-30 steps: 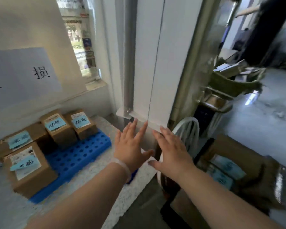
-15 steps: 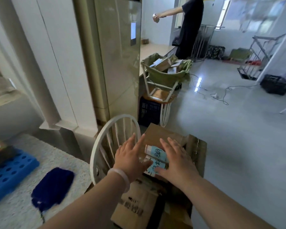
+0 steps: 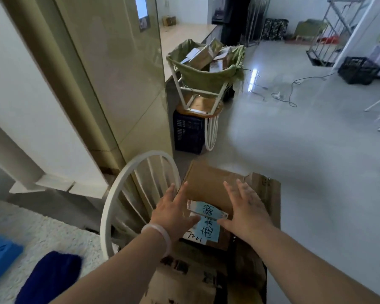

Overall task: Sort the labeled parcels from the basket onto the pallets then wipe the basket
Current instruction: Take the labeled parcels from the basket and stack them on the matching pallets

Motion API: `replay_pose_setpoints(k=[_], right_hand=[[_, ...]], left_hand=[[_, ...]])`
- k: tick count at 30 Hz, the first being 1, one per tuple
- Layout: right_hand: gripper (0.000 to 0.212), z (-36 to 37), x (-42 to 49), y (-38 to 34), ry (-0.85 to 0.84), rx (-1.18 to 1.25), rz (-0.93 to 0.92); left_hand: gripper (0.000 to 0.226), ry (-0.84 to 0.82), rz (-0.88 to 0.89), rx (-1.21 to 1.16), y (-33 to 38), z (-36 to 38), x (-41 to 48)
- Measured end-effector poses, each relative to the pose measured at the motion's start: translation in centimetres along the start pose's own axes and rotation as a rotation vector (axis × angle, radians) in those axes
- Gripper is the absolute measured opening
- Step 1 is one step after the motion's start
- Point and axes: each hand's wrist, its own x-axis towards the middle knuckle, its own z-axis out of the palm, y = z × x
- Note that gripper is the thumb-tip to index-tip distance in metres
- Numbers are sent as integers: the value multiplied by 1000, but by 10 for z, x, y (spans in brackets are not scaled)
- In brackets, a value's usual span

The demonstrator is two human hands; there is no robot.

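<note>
**A:** What holds what?

**B:** Under both grips stands an open cardboard box [image 3: 208,183] with its flaps up. Inside it, between the left grip [image 3: 173,212] and the right grip [image 3: 246,210], a brown parcel [image 3: 206,212] with a sky-blue handwritten label lies on a second labelled parcel [image 3: 211,233]. Well beyond the grips, a green fabric basket [image 3: 206,76] on a white frame holds a jumble of cardboard packets.

**A:** And the grips?

**B:** Both are apart, fingers straight and spread, clamped on nothing. The thumbs are at the top parcel's edges, but I cannot tell whether they touch it.

**A:** Anything hard to see?

**B:** The blue pallet [image 3: 0,253], far left of the left grip, is cut off by the frame. The box's depths are dark.

**A:** Surfaces?

**B:** There is a glossy grey floor [image 3: 294,161], and a white spindle-backed chair [image 3: 119,194] just left of the left grip. A fuzzy navy cloth [image 3: 51,279] lies on the speckled pale counter [image 3: 31,233]. A translucent bangle [image 3: 160,235] rings the left wrist.
</note>
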Motion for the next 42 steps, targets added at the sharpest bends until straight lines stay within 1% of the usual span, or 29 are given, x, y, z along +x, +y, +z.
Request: replay_pose_setpoints(k=[6,10,14,16,20,24,28,31,34,37,39,42], right_hand=[[123,2,52,-3,-57,-106,-7],[128,5,79,-4,-116,-202,-70],[130,17,95,-1,-222,-227,-55],[127,26,96,1,-245,-220,-51],[122,35,94,4,-199,-194,-33],[121,38,87,6,-161,-125,30],[113,45,72,13,-103,-85,77],[110,50,68,15,-94,-86,74],[106,47,69,14,-104,-36,67],[100,40,65,14,-94,32,57],[97,34,62,14,-59,92,56],[93,22,54,11,16,196,55]], left_hand=[[103,-40,-39,-105,-17,15,55],[104,-102,-28,-137,-32,29,71],[108,-118,21,-181,-41,34,74],[108,-118,45,-202,-42,35,73],[111,-102,20,-285,-42,35,74],[114,-100,13,-321,-45,38,76],[116,-98,-42,-373,-44,42,77],[105,-96,-79,-455,-40,43,76],[80,-45,-66,-514,-37,42,78],[66,-9,-47,-566,-33,36,80],[67,32,-32,-591,-29,28,80],[79,103,18,-604,-21,15,78]])
